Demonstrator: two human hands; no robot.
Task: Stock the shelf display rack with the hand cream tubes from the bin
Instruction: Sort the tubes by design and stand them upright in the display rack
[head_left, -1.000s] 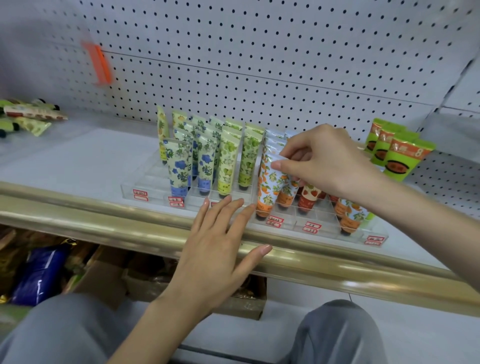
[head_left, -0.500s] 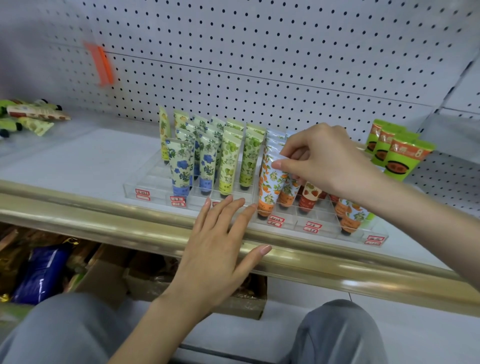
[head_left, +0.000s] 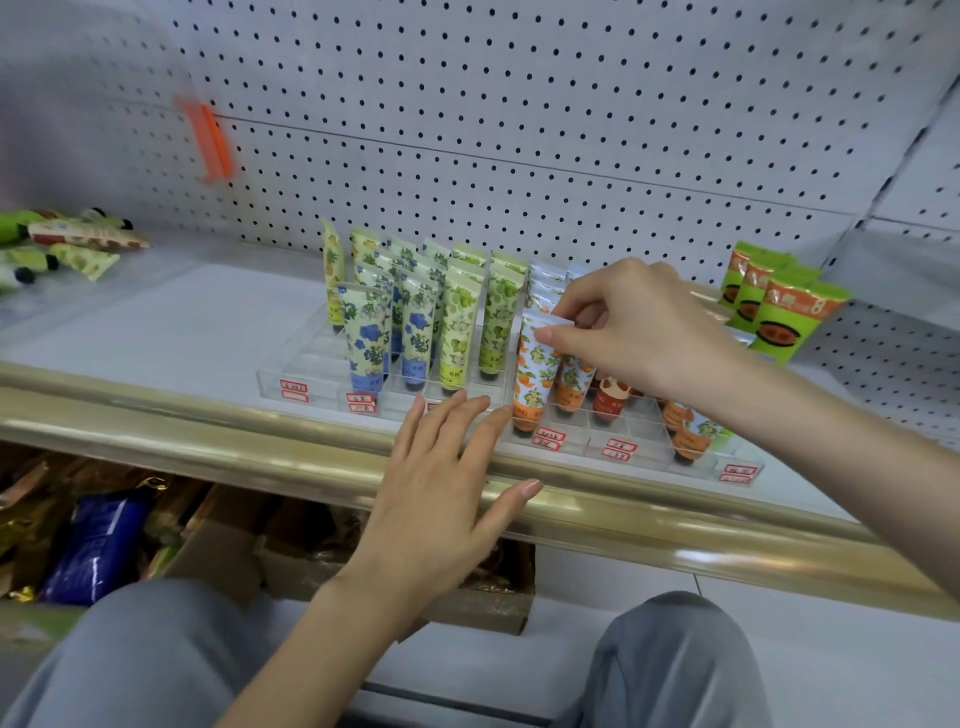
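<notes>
Roughly, from the head view, the rack (head_left: 306, 364) on the shelf (head_left: 156, 332) was only partly stocked: the middle rows stood full, the front slots at both ends were bare, and loose tubes (head_left: 78, 244) lay far left. My right hand (head_left: 639, 332) pinched the top of an orange tube (head_left: 532, 379) standing in a front slot. My left hand (head_left: 436, 499) lay spread, fingers straight, fingertips at the rack's front.

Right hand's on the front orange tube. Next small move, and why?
Probably release the pinch and lift the right hand away. The orange tube already stands cap down in a front slot of the clear rack, its top edge pinched by that hand, while the left hand lies flat at the rack's front.
</notes>
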